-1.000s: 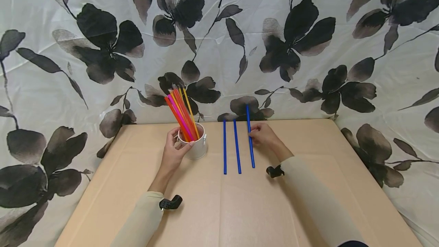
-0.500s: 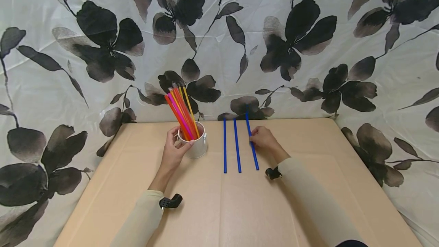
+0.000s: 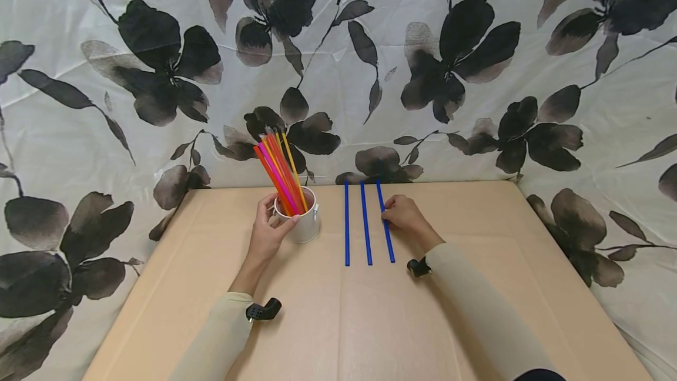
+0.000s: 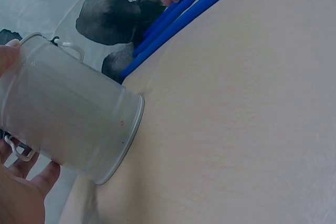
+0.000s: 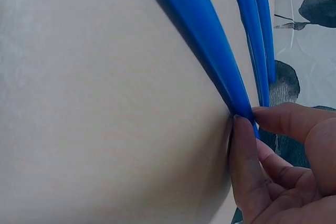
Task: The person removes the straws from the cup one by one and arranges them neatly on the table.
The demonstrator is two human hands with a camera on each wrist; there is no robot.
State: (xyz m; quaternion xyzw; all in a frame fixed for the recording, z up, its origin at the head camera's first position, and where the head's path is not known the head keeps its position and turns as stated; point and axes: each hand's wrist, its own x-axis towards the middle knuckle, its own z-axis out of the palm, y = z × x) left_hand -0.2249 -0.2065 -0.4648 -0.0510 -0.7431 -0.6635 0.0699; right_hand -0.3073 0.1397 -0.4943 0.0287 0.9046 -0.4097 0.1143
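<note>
My left hand (image 3: 266,237) grips a small white metal pail (image 3: 307,229), thumb and fingers around its side. Orange, pink and yellow straws (image 3: 282,175) stand leaning in the pail. To its right, two blue straws (image 3: 347,228) lie roughly parallel on the table. A third blue straw (image 3: 389,246) lies beside them, slightly slanted, and my right hand (image 3: 407,216) pinches it near its middle. In the right wrist view the thumb and fingertips hold this straw (image 5: 205,40) against the table. The left wrist view shows the pail's wall (image 4: 73,108) close up, but not its contents.
The light wooden-looking table (image 3: 328,322) ends at a back edge just beyond the straws. A white cloth with dark flowers (image 3: 370,93) hangs behind it. Both wrists wear black camera mounts (image 3: 263,310).
My right hand has shifted the third blue straw toward me and a little left, its far end now nearly level with the other two. The left hand and pail have stayed put.
</note>
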